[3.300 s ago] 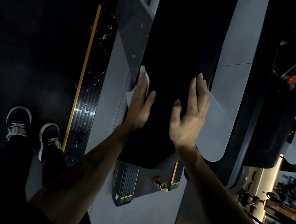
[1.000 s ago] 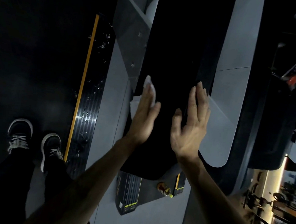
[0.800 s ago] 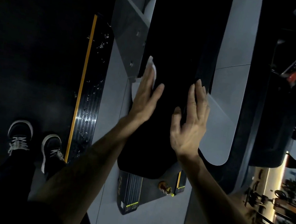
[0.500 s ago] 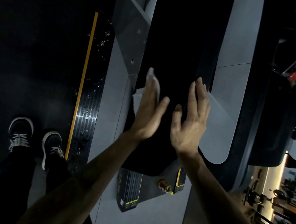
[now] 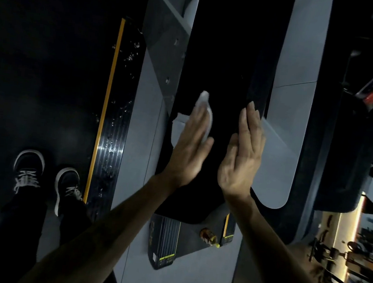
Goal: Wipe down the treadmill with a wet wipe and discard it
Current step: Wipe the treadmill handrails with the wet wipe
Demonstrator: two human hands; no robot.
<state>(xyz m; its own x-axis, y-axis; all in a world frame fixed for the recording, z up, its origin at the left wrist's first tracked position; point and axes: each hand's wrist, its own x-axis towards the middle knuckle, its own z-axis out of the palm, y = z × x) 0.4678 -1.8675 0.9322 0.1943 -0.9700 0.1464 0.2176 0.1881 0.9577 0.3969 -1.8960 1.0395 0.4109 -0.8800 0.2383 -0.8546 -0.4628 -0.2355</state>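
Nearest the camera, two bare forearms extend forward from the lower edge of the view. The left hand (image 5: 192, 146) lies flat with fingers straight, pressing a crumpled white wet wipe (image 5: 204, 107) against the dark black panel of the treadmill (image 5: 224, 65); the wipe protrudes beyond the fingertips and along the thumb side. The right hand (image 5: 242, 156) is released, fingers straight and together, resting flat on the same black panel just beside the left hand, holding nothing. Below the hands, a small brass-coloured round fitting (image 5: 207, 233) sits on the machine's grey base. At lower left, two black lace-up shoes with white soles (image 5: 47, 180) stand on the dark floor. Alongside runs a ribbed black side rail with a yellow edge stripe (image 5: 112, 120), speckled with droplets.
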